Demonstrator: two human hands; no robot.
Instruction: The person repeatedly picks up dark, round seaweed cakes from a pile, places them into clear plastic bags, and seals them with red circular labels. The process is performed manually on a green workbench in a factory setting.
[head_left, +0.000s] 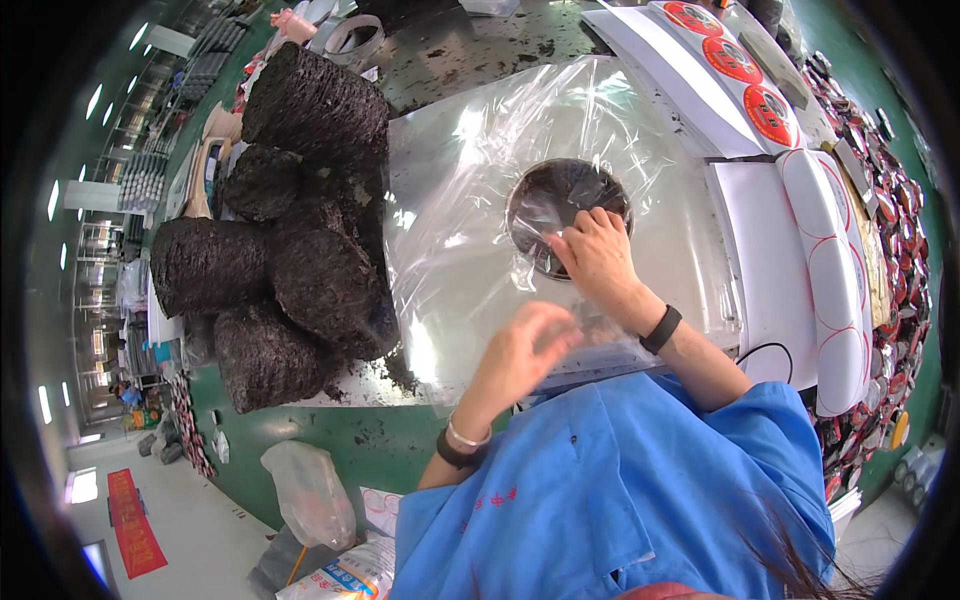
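A round cake of dark fibrous material (544, 199) lies on the worktable among sheets of clear plastic film (465, 195). My right hand (600, 251) rests over the cake's lower right part, back up, with its fingers curled and the thumb to the left; whether it pinches the film cannot be seen. Nearer my body, my left hand (521, 356) is in the air over the film's front edge, blurred, its fingers apart and nothing in it. Tall stacks of similar dark material (322, 281) lie close by on the left.
At right are white sheets (765, 262) and rows of round labels, some red (731, 60), some white-backed (832, 292). A tape roll (354, 37) stands at the back. Many small round red and silver items (900, 262) lie beyond. A plastic bag (309, 491) is below left.
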